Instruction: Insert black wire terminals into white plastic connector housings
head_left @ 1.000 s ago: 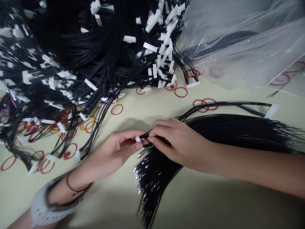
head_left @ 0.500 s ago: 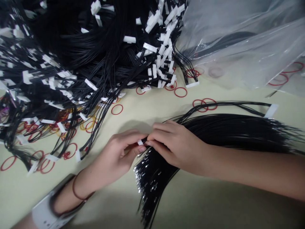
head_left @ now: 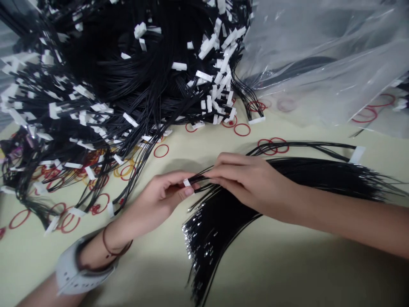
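Note:
Between the thumb and fingers of my left hand (head_left: 164,194) is a small white connector (head_left: 187,182) with black wires running out to the right. My right hand (head_left: 247,181) is closed on black wires (head_left: 201,175) a short way from that connector; its fingertips partly hide them. Beneath and beside my right hand lies a thick bundle of loose black wires (head_left: 223,226) with shiny metal terminals at its ends. Behind the bundle, other wires stretch right to a second white connector (head_left: 357,154).
A large heap of black wire harnesses (head_left: 128,76) with white connectors fills the back left. Clear plastic bags (head_left: 319,85) cover the back right. Red rubber bands (head_left: 242,129) are scattered over the pale table (head_left: 287,264).
My right hand has slid a little right, away from the connector, and more wire shows between the hands. My left hand still pinches the connector. The view has shifted slightly.

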Action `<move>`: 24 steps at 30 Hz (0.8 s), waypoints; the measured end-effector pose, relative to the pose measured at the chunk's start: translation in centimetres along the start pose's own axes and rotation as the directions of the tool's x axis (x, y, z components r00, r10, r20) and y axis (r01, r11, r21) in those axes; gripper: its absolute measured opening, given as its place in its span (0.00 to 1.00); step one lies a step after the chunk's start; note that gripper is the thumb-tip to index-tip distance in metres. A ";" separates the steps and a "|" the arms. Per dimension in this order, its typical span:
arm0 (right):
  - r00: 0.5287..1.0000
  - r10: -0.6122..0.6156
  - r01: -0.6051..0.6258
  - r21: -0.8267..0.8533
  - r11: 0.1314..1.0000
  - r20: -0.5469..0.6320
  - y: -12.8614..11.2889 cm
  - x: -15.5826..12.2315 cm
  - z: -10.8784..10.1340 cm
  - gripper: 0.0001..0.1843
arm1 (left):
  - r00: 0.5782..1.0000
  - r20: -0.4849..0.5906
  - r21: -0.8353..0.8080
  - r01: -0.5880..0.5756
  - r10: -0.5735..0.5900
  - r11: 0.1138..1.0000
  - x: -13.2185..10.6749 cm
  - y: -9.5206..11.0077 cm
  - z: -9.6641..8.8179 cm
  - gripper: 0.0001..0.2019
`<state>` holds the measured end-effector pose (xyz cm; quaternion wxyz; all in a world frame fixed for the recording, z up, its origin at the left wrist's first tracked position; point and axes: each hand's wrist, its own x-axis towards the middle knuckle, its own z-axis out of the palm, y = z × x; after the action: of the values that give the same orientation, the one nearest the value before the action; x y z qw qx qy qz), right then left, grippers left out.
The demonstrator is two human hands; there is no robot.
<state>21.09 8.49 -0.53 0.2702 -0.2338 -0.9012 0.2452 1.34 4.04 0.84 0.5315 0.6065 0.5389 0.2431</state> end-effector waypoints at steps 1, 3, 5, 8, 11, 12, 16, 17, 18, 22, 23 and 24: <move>0.999 -0.002 0.003 0.018 1.000 -0.047 0.1 0.0 -0.1 0.11 | 1.000 -0.001 -0.008 0.007 -0.007 1.000 0.0 0.0 0.0 0.09; 0.994 -0.003 0.009 0.050 0.999 -0.113 0.3 0.0 -0.2 0.11 | 1.000 -0.005 -0.020 0.016 -0.016 1.000 -0.1 0.0 -0.1 0.10; 0.990 0.023 -0.016 0.055 0.998 -0.139 0.4 0.0 -0.2 0.10 | 1.000 -0.008 -0.040 0.022 -0.023 0.999 -0.1 0.1 0.0 0.10; 0.986 0.102 -0.094 0.065 0.993 -0.135 0.5 0.2 -0.4 0.09 | 0.999 -0.021 -0.070 0.037 -0.039 0.997 -0.1 0.1 0.1 0.10; 0.979 0.183 -0.173 0.109 0.979 -0.094 0.6 0.5 -1.0 0.11 | 0.998 -0.032 -0.085 0.060 -0.063 0.995 -0.1 0.1 0.1 0.10; 0.973 0.207 -0.195 0.113 0.974 -0.103 0.6 0.6 -1.2 0.12 | 0.997 -0.039 -0.089 0.067 -0.071 0.994 -0.1 0.1 0.1 0.10; 0.924 0.205 -0.198 0.053 0.979 -0.324 0.2 0.4 -1.4 0.11 | 0.994 -0.048 -0.092 0.097 -0.101 0.991 -0.1 0.0 0.0 0.10; 0.917 0.171 -0.171 0.031 0.985 -0.360 -0.1 0.3 -1.3 0.11 | 0.994 -0.039 -0.092 0.096 -0.099 0.991 -0.2 0.0 0.0 0.10; 0.922 0.128 -0.133 0.012 0.991 -0.364 -0.4 0.1 -1.0 0.12 | 0.996 -0.026 -0.091 0.088 -0.090 0.992 -0.2 0.0 0.0 0.11; 0.972 -0.043 0.043 -0.004 0.999 -0.229 -1.1 -0.8 0.8 0.14 | 0.999 0.033 -0.075 0.043 -0.040 0.996 -0.3 0.3 0.0 0.11; 0.978 -0.057 0.057 -0.005 0.998 -0.202 -1.1 -1.0 1.3 0.14 | 0.999 0.042 -0.072 0.036 -0.033 0.997 -0.3 0.3 0.0 0.11; 0.981 -0.059 0.059 -0.005 0.998 -0.183 -1.0 -1.1 1.6 0.15 | 0.999 0.045 -0.072 0.033 -0.030 0.997 -0.3 0.3 0.0 0.11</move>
<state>20.64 6.60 -1.58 0.3591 -0.2285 -0.8790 0.2149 1.36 3.81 1.21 0.5685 0.5834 0.5277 0.2407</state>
